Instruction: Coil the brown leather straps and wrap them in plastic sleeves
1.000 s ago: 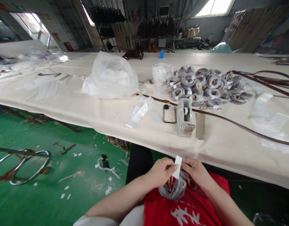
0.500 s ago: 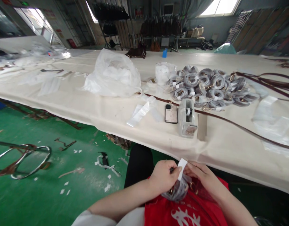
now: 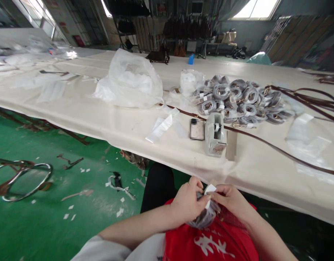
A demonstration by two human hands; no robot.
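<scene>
Low in front of the red apron (image 3: 210, 243), a coiled strap in clear plastic wrap (image 3: 203, 216) rests in my left hand (image 3: 187, 201), whose fingers are curled round it. A white paper strip (image 3: 211, 188) stands across the top of the coil. My left thumb lies against that strip. From the other side my right hand (image 3: 232, 199) pinches the strip's edge between thumb and fingers. A bit of gold-coloured metal hardware shows at the coil's right. The coil's underside is hidden by my left hand.
On the table (image 3: 123, 127) stand a tape dispenser (image 3: 216, 136), a heap of wrapped strap coils (image 3: 243, 98) and a large clear plastic bag (image 3: 131, 81). A long brown strap (image 3: 281, 150) crosses the right side. Scraps litter the green floor (image 3: 93, 203).
My right hand has moved in to the paper strip, its thumb and fingers now closed on it. The strip's upper end leans lower. The view has shifted slightly.
</scene>
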